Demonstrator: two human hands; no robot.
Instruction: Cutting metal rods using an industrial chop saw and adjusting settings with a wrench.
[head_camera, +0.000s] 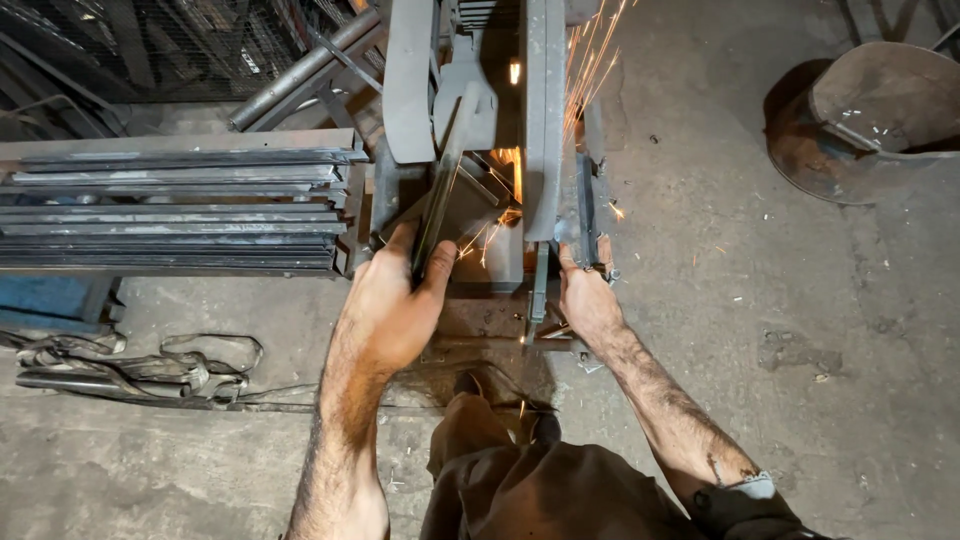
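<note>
A grey metal cut-off saw (500, 110) stands on the concrete floor in front of me, throwing orange sparks (590, 60) up and to the right. My left hand (395, 300) grips the saw's dark flat handle lever (440, 190), fingers wrapped around its lower end. My right hand (588, 292) holds a narrow metal piece (583, 210) at the saw's right side, next to the guard. A glowing cut (515, 175) shows under the blade housing.
A stack of flat steel bars (180, 210) lies on a rack to the left. A round pipe (300, 70) leans behind it. Tangled straps and a rod (130, 365) lie on the floor at lower left. A rusty metal bowl (870, 120) sits at upper right.
</note>
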